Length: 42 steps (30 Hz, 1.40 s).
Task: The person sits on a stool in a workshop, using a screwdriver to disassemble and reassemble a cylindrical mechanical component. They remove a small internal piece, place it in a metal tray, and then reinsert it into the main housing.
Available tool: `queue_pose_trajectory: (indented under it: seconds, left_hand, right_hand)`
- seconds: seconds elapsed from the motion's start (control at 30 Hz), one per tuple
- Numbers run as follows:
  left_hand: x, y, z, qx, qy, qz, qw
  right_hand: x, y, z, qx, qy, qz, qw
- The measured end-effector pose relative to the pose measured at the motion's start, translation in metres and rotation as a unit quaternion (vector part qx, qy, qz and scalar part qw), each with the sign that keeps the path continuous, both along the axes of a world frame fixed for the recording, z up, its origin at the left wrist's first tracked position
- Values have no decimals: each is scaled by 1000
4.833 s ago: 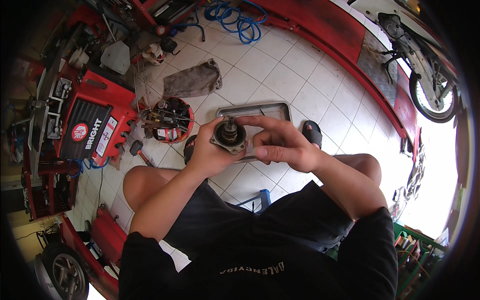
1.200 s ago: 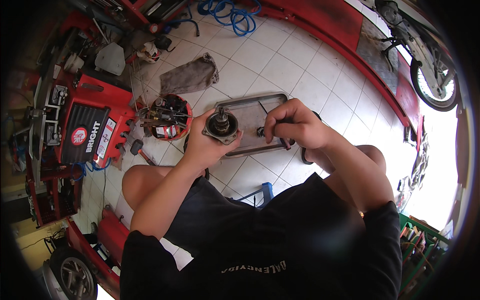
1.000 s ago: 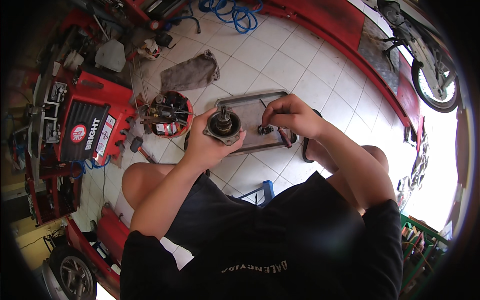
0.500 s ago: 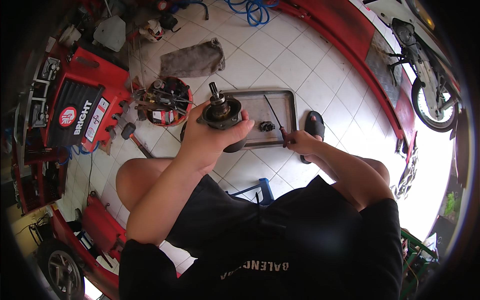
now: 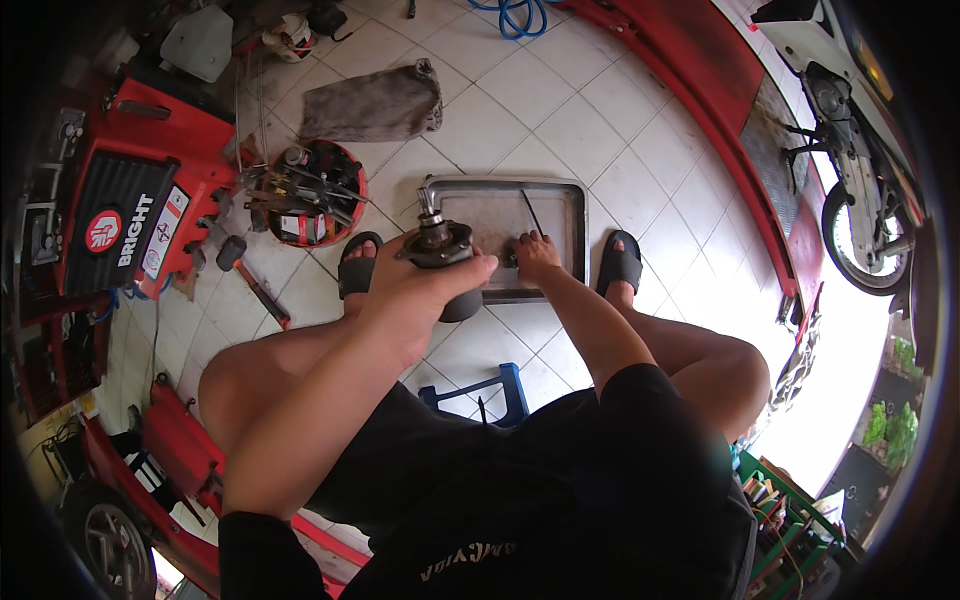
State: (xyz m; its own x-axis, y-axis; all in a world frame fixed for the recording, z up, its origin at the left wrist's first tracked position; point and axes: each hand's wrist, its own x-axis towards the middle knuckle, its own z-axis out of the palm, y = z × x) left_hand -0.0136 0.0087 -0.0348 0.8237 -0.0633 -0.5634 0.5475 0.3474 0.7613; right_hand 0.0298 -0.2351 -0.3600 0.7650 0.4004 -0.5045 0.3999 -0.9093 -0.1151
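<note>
My left hand (image 5: 415,285) grips a dark metal housing (image 5: 459,298) with a flanged top and a shiny splined shaft (image 5: 431,220) pointing up. My right hand (image 5: 536,258) reaches into the steel tray (image 5: 580,200) beyond it, fingers curled down over a small dark part (image 5: 510,255) and beside a thin screwdriver (image 5: 529,207), whose handle is hidden; what exactly the fingers hold I cannot make out. My sandalled feet are either side of the tray, on white tiles.
A red bucket of tools (image 5: 310,180) and a rubber mallet (image 5: 232,255) lie left, near a red machine (image 5: 155,130). A grey rag (image 5: 370,100) lies ahead. A red lift platform (image 5: 705,80) and motorcycle (image 5: 855,190) stand right; a blue stool (image 5: 505,385) is beneath me.
The housing has gone from facing up at me to leaning with its shaft forward. My right hand has moved from above the tray to the screwdriver handle, then leftward onto the small part's spot.
</note>
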Motion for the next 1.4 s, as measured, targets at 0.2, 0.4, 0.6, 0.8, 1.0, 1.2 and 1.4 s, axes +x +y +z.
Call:
queue_pose_trajectory:
  seconds: [0.2, 0.4, 0.6, 0.8, 1.0, 1.2, 1.4]
  left_hand:
    - [13, -10, 11, 277, -256, -125, 918]
    - [23, -15, 26, 298, -315, -146, 889]
    - [24, -16, 33, 240, -334, -148, 900]
    - [12, -23, 50, 47, -210, -155, 964]
    - [3, -25, 56, 67, -186, -176, 964]
    - [5, -25, 46, 61, -235, -199, 950]
    - [8, -31, 45, 77, -256, -215, 939]
  right_hand:
    - [1, -3, -20, -55, 9, 68, 996]
    - [14, -20, 20, 285, 245, -290, 880]
    - [60, -32, 178, 581, 377, -434, 576]
    - [51, -60, 340, 540, 308, -426, 657]
    - [21, -72, 384, 711, 325, -323, 534]
    - [11, -67, 409, 741, 449, -173, 467]
    - [4, -63, 382, 775, 488, -69, 395]
